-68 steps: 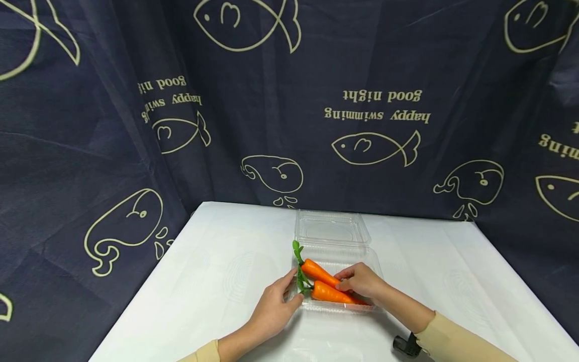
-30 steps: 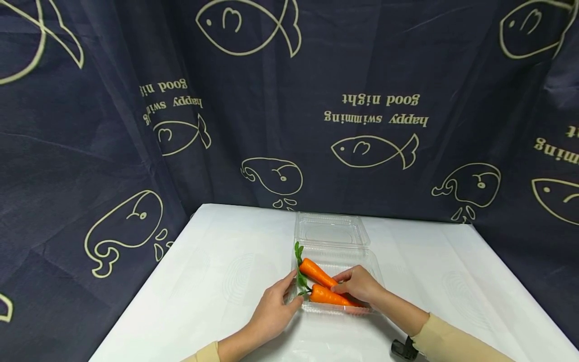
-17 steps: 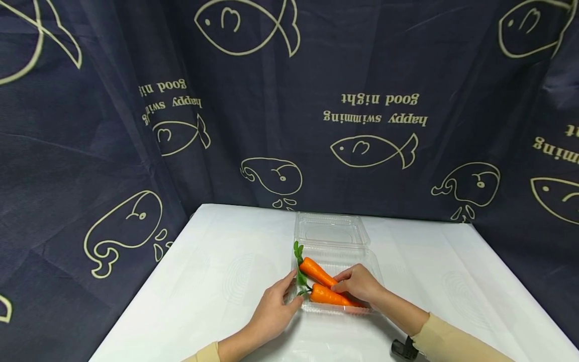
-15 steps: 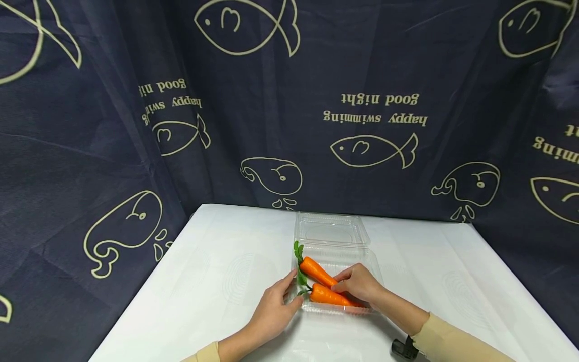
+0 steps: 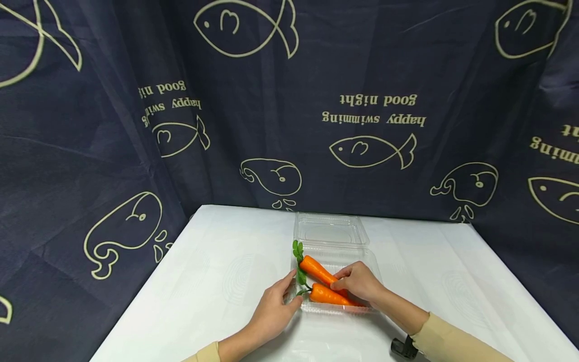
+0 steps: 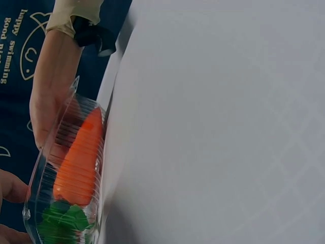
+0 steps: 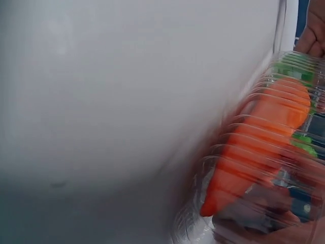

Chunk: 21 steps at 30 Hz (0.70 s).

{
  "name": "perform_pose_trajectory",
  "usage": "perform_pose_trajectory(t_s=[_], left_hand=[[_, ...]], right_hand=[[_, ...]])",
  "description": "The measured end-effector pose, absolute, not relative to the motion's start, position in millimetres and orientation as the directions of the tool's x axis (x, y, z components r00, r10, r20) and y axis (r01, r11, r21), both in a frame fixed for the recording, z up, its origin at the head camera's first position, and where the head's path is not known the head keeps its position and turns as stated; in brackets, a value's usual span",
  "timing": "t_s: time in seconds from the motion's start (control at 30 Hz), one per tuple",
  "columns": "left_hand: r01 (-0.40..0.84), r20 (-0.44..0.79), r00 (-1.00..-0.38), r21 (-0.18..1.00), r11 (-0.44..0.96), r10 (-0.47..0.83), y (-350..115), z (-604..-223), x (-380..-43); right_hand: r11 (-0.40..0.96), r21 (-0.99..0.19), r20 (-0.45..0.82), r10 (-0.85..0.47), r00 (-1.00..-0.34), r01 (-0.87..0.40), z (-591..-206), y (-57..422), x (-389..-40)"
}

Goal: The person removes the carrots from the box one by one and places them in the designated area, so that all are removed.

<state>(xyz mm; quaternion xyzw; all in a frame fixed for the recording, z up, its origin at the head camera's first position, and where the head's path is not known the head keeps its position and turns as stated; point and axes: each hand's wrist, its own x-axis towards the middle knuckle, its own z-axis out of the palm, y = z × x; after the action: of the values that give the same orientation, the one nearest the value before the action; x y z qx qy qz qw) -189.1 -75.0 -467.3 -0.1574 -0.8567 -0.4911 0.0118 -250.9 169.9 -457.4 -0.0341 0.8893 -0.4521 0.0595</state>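
Two orange carrots with green leaves lie in a clear plastic clamshell box point(image 5: 371, 261) on the table. Fingers and thumb of my right hand point(image 5: 362, 282) pinch the back carrot point(image 5: 318, 270) near its narrow end. That carrot slants across the box, its leaves over the left rim. The front carrot point(image 5: 329, 294) lies along the near wall and shows through the ribbed plastic in the left wrist view and the right wrist view. At the box's left side, my left hand point(image 5: 274, 307) touches the rim with fingers and thumb spread and fairly straight.
The box's lid point(image 5: 332, 229) lies folded back behind it. A white cloth point(image 5: 235, 261) covers the table, and a dark curtain point(image 5: 289, 125) with fish drawings hangs behind. A black device point(image 5: 404, 348) sits at my right wrist.
My right hand and the back carrot have shifted slightly left since the oldest frame, and very slightly away from me in the last half second. My left hand stays in place.
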Motion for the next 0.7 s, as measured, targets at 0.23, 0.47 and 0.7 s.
perform_pose_trajectory(t_s=[0.23, 0.47, 0.7], left_hand=[[0.280, 0.178, -0.952, 0.834, 0.475, 0.249, -74.7, -467.8, -188.9], [0.277, 0.176, -0.953, 0.834, 0.478, 0.246, -74.7, -467.7, -189.6], [0.268, 0.165, -0.955, 0.839, 0.473, 0.248, -74.6, -468.5, -190.7]], right_hand=[[0.560, -0.828, -0.077, -0.101, -0.992, 0.008, -454.7, 169.6, -251.7], [0.528, -0.848, -0.106, -0.082, -0.991, 0.047, -450.1, 168.6, -252.7], [0.530, -0.848, -0.091, -0.103, -0.991, 0.023, -443.2, 169.9, -254.6]])
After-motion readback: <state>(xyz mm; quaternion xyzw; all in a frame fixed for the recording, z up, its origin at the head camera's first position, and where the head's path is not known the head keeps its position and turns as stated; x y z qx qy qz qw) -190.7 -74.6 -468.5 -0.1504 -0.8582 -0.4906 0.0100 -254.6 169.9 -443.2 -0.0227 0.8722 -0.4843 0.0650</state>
